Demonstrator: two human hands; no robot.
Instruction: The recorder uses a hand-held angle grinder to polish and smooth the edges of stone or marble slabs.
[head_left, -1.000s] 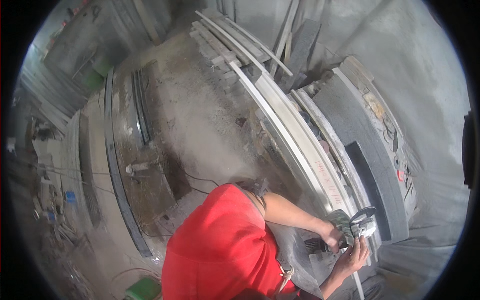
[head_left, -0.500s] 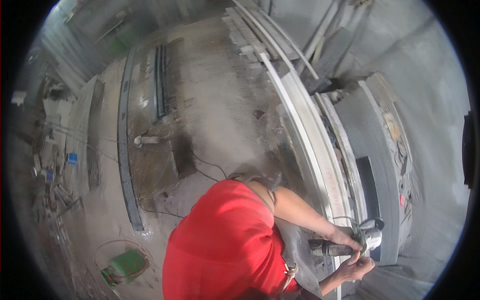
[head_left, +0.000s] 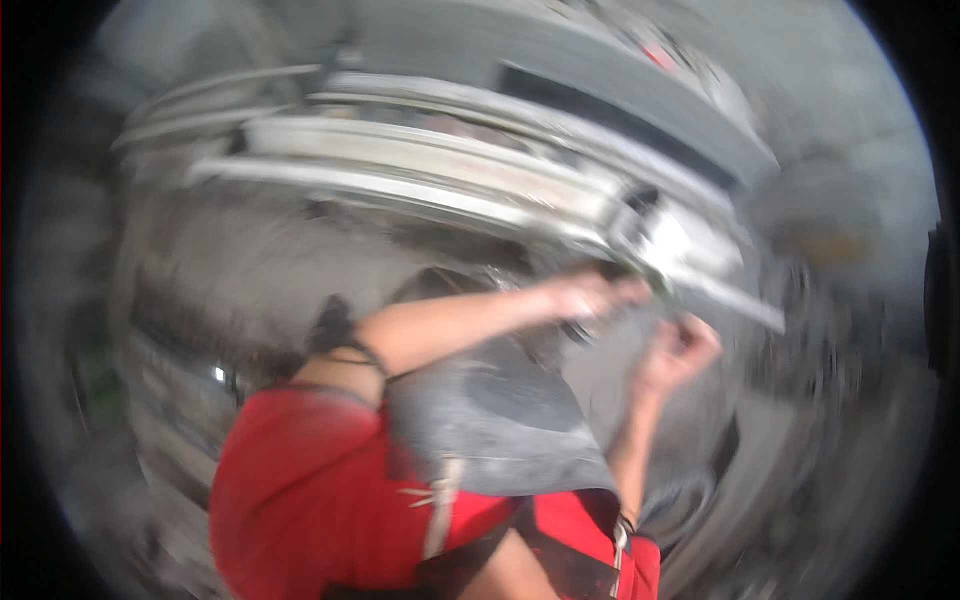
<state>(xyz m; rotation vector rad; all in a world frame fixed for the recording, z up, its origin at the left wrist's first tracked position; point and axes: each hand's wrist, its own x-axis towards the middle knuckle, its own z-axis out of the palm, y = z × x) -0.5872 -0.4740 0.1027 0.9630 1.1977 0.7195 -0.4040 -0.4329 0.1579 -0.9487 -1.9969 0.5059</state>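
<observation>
Grinder (head_left: 665, 240), white-headed, at R end of long pale strips (head_left: 400, 190); motion blur, contact w/ strips unclear. L hand (head_left: 588, 295) just below grinder's head, fingers at sm. green scrap (head_left: 658, 283); can't tell if gripping. R hand (head_left: 682, 352) apart from L, fingers curled, just below scrap; can't tell if holding anything. Closer to body: gray apron (head_left: 510, 420), red shirt (head_left: 300, 490). Beyond strips: dark bar (head_left: 620, 127) along near edge of gray slab (head_left: 560, 50).

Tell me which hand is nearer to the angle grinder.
Left. The left hand is right by the angle grinder, to the lower left of its white head; the right hand is farther below it, seemingly apart. Blur hides exact contact.
</observation>
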